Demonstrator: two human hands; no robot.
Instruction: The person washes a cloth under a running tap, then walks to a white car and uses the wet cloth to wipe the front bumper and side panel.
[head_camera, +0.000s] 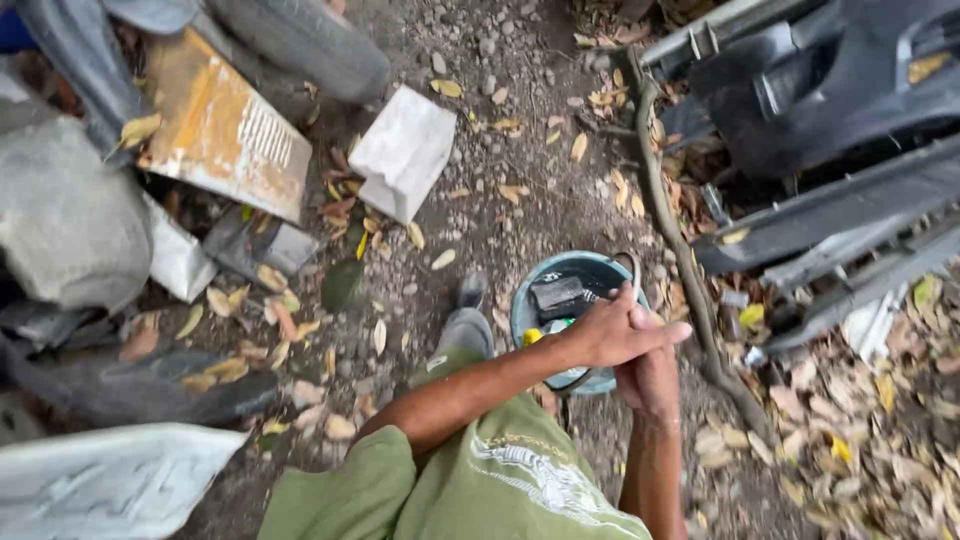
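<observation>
Over a teal bucket (530, 300) of tools, left hand (610, 335) atop right hand (648, 378), grip state unclear.

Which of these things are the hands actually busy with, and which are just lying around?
In use:
left hand resting over right hand
teal bucket beneath them, tools inside

Lying about:
white block
rusty yellow panel
tyre
black car bumpers
dry leaves

Open gravel (500, 230) between scrap piles (220, 130)
</observation>
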